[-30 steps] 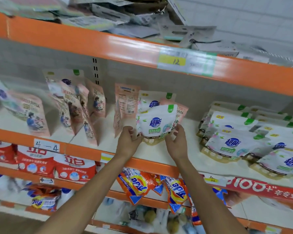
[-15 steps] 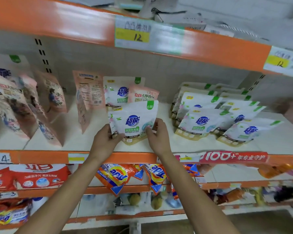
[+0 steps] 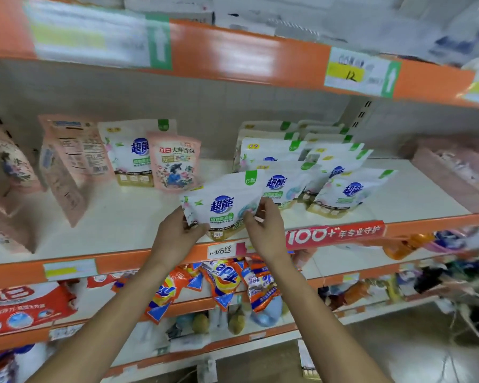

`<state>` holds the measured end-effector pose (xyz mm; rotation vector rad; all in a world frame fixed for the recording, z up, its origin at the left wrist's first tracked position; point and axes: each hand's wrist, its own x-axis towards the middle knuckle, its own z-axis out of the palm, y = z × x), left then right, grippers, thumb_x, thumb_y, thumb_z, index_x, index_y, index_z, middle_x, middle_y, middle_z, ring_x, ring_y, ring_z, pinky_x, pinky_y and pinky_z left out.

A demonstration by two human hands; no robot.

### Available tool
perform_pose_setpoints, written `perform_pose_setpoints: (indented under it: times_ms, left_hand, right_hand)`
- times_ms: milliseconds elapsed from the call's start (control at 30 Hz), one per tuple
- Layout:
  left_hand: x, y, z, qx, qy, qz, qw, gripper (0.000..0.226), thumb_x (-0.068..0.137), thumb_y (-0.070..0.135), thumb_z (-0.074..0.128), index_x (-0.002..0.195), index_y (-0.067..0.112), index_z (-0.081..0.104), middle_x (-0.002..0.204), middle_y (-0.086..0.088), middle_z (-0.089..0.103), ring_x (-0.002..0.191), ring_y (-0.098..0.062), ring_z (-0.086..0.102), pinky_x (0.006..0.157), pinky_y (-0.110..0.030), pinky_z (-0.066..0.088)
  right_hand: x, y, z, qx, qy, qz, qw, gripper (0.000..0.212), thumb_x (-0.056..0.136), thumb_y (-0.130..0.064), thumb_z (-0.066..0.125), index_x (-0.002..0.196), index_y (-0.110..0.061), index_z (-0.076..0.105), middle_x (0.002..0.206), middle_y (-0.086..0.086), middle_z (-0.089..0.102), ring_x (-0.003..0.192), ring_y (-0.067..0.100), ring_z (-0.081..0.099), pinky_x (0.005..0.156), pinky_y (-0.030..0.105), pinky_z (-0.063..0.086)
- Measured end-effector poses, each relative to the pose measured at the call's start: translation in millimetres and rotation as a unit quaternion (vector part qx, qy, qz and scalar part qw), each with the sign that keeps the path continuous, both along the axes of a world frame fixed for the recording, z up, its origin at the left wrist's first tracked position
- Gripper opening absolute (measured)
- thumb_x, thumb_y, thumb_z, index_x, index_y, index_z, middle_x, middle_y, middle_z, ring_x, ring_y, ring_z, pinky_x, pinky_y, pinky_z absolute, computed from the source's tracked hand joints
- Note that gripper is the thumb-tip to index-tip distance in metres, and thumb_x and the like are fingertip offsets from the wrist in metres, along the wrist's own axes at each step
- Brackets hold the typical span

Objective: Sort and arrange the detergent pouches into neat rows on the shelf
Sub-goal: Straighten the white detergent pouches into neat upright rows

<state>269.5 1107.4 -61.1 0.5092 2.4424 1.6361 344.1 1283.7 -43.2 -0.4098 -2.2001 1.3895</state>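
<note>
Shop shelf [image 3: 116, 222] | white pouch [image 3: 223, 205] pinched by left hand [image 3: 177, 233] + right hand [image 3: 266, 230], front edge | white rows [image 3: 315, 172] right partly formed | pink pouches [image 3: 174, 161] left unsorted

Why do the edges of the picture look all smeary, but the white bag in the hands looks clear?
In the head view, the white pouch held by the left hand and right hand is fairly sharp at the centre; the price tag on the top rail and the goods at far right smear, likely from camera motion. The wide-angle lens bends the orange shelf rail, which also shows soft glare.
</note>
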Motion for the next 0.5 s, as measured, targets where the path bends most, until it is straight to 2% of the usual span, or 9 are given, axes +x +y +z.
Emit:
perform_pose_setpoints:
  times_ms: [67,133,200,300,400,500]
  left_hand:
    - [9,16,0,0.002,0.004,-0.006,1.0,0.038,0.084,0.018,0.072,0.12,0.017,0.062,0.107,0.006,0.069,0.096,-0.01,0.064,0.077,-0.019,0.048]
    - [15,30,0,0.002,0.003,-0.011,1.0,0.037,0.084,0.018,0.071,0.12,0.018,0.062,0.106,0.007,0.069,0.094,-0.009,0.065,0.08,-0.023,0.051]
    - [18,44,1,-0.006,0.006,-0.016,1.0,0.036,0.085,0.018,0.071,0.12,0.018,0.062,0.106,0.006,0.069,0.094,-0.01,0.064,0.078,-0.021,0.049]
    - [21,63,4,-0.017,0.012,-0.021,1.0,0.035,0.085,0.021,0.071,0.119,0.018,0.062,0.107,0.005,0.068,0.095,-0.012,0.064,0.072,-0.014,0.044]
    - [25,80,6,-0.017,0.004,-0.023,1.0,0.035,0.086,0.022,0.07,0.12,0.019,0.061,0.106,0.006,0.068,0.093,-0.011,0.063,0.069,-0.009,0.041]
    - [25,94,6,-0.006,0.001,-0.015,1.0,0.034,0.087,0.021,0.069,0.12,0.019,0.062,0.109,0.004,0.069,0.095,-0.011,0.063,0.071,-0.011,0.042]
  right_hand:
    - [11,16,-1,-0.004,-0.006,-0.004,1.0,0.025,0.091,-0.002,0.057,0.085,-0.026,0.053,0.087,-0.006,0.059,0.078,-0.005,0.057,0.068,0.013,0.049]
    - [20,32,-2,-0.001,-0.015,-0.008,1.0,0.019,0.091,-0.004,0.058,0.085,-0.021,0.053,0.085,-0.002,0.059,0.075,-0.005,0.056,0.065,0.011,0.045]
    - [26,46,-5,0.001,-0.023,-0.013,1.0,0.019,0.092,-0.007,0.059,0.082,-0.021,0.051,0.08,-0.003,0.056,0.07,-0.003,0.054,0.062,0.012,0.042]
    - [30,66,-8,-0.016,-0.028,-0.022,0.999,0.006,0.092,-0.012,0.059,0.093,-0.018,0.058,0.088,-0.003,0.063,0.08,0.004,0.06,0.069,0.019,0.049]
    - [33,79,-6,-0.037,-0.014,-0.023,0.999,0.013,0.092,-0.009,0.058,0.1,-0.019,0.059,0.096,-0.004,0.067,0.088,0.004,0.063,0.069,0.012,0.049]
    - [34,89,-4,-0.046,-0.015,-0.03,0.998,0.019,0.092,-0.01,0.06,0.102,-0.026,0.058,0.098,-0.011,0.068,0.091,-0.003,0.064,0.071,0.013,0.051]
